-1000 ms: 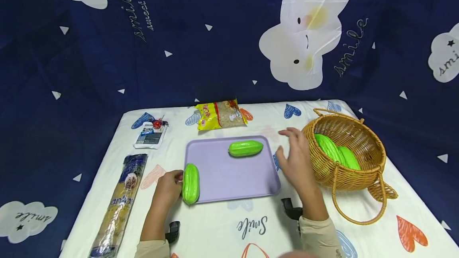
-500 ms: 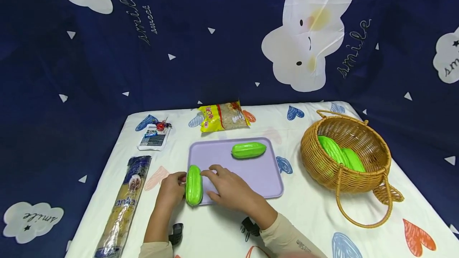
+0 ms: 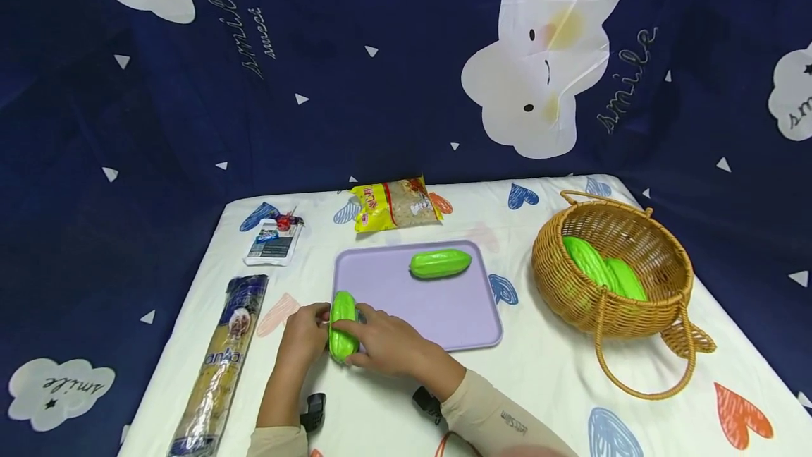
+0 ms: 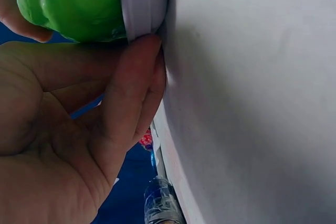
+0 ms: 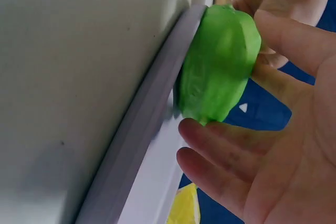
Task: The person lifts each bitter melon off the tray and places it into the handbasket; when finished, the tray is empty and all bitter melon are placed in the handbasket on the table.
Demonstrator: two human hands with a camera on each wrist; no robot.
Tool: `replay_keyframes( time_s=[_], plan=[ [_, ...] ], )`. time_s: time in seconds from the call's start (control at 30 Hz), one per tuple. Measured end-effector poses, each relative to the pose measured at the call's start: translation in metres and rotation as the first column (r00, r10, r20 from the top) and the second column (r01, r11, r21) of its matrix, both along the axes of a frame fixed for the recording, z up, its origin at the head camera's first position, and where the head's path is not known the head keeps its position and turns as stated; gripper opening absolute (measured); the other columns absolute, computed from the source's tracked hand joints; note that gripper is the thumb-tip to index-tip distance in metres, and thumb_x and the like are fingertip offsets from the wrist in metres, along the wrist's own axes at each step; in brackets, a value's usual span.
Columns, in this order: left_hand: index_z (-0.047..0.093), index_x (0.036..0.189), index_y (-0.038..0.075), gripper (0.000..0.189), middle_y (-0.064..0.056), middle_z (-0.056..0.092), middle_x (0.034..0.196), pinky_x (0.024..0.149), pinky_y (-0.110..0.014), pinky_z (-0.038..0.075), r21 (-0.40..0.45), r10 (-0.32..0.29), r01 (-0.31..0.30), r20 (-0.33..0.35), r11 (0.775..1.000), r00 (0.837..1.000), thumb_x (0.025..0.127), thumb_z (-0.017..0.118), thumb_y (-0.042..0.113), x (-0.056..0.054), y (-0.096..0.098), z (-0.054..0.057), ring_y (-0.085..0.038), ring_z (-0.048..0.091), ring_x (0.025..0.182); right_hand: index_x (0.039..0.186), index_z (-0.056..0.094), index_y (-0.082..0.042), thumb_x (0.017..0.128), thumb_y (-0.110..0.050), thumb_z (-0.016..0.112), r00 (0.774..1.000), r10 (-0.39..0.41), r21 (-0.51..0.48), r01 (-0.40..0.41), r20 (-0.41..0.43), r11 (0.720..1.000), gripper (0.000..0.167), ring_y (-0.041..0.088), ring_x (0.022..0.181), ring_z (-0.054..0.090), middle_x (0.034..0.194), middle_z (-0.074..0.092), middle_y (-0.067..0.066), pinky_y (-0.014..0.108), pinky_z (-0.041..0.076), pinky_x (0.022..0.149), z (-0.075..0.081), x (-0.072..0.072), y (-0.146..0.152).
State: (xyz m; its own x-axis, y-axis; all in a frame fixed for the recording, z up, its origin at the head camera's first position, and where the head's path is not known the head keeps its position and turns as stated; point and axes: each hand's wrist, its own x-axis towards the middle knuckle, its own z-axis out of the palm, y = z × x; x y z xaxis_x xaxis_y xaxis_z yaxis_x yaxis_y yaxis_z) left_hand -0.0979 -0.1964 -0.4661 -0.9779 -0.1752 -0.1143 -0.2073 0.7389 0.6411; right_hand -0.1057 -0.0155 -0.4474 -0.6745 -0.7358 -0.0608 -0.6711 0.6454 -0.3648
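Note:
A lilac tray [image 3: 406, 309] lies on the white cloth. One long, ridged green gourd [image 3: 343, 309] is along its left edge, and a second green gourd [image 3: 440, 264] lies crosswise near its far right corner. My left hand [image 3: 302, 336] is at the tray's left side; in the left wrist view its fingertips [image 4: 142, 51] pinch the tray rim beside the first gourd. My right hand [image 3: 393, 344] reaches over the tray from the right and grips that gourd. In the right wrist view, thumb and fingers lie around the gourd [image 5: 218, 66].
A wicker basket [image 3: 571, 309] with more green gourds stands on the right. At the back lies a yellow food packet [image 3: 396, 204]. On the left are a long pasta bag [image 3: 218, 365] and a small white packet [image 3: 273, 242]. Behind the table hangs a dark blue curtain [image 3: 355, 125].
My right hand has moved left from beside the basket across the tray and has closed around the left gourd. My left hand has stayed at the tray's left edge.

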Motion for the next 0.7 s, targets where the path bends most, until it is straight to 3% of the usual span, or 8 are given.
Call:
replay_keyframes(
  time_s=[0.17, 0.43, 0.6, 0.7],
  plan=[
    [0.066, 0.117, -0.004, 0.037, -0.01, 0.069, 0.093, 0.08, -0.045, 0.049, -0.001, -0.004, 0.004, -0.002, 1.0, 1.0, 0.082, 0.056, -0.005, -0.0003, -0.0001, 0.0003, -0.027, 0.062, 0.088, 0.141, 0.047, -0.029, 0.092, -0.042, 0.063, 1.0, 0.003, -0.04, -0.002, 0.025, 0.999, 0.054, 0.024, 0.109, 0.059, 0.141, 0.046, 0.018, 0.034, 0.052, 0.082, -0.0011, -0.0008, -0.0032],
    [0.066, 0.117, -0.005, 0.037, -0.011, 0.068, 0.091, 0.078, -0.045, 0.049, -0.013, -0.005, 0.005, 0.005, 1.0, 1.0, 0.082, 0.057, -0.004, -0.0029, 0.0014, 0.0033, -0.026, 0.06, 0.085, 0.124, 0.051, -0.021, 0.091, -0.031, 0.067, 0.993, -0.092, -0.135, 0.102, 0.076, 0.986, 0.038, 0.016, 0.074, 0.058, 0.124, 0.053, 0.017, 0.024, 0.046, 0.061, -0.0034, -0.0042, -0.0107],
    [0.065, 0.118, -0.007, 0.037, -0.013, 0.068, 0.093, 0.079, -0.046, 0.048, -0.017, -0.005, 0.005, 0.018, 1.0, 1.0, 0.082, 0.058, -0.004, -0.0027, 0.0015, 0.003, -0.028, 0.061, 0.087, 0.121, 0.053, -0.022, 0.087, -0.026, 0.069, 0.985, -0.122, -0.14, 0.139, 0.122, 0.98, 0.037, 0.015, 0.072, 0.055, 0.122, 0.053, 0.014, 0.024, 0.044, 0.06, -0.0012, -0.0054, -0.0077],
    [0.064, 0.118, -0.007, 0.037, -0.013, 0.069, 0.094, 0.08, -0.046, 0.049, -0.013, 0.005, -0.005, 0.022, 1.0, 1.0, 0.082, 0.058, -0.004, -0.001, 0.0015, 0.002, -0.027, 0.062, 0.088, 0.121, 0.054, -0.021, 0.085, -0.023, 0.069, 0.983, -0.135, -0.151, 0.153, 0.122, 0.977, 0.039, 0.016, 0.08, 0.057, 0.125, 0.055, 0.011, 0.025, 0.046, 0.066, 0.0019, -0.0062, -0.0009]
  ],
)
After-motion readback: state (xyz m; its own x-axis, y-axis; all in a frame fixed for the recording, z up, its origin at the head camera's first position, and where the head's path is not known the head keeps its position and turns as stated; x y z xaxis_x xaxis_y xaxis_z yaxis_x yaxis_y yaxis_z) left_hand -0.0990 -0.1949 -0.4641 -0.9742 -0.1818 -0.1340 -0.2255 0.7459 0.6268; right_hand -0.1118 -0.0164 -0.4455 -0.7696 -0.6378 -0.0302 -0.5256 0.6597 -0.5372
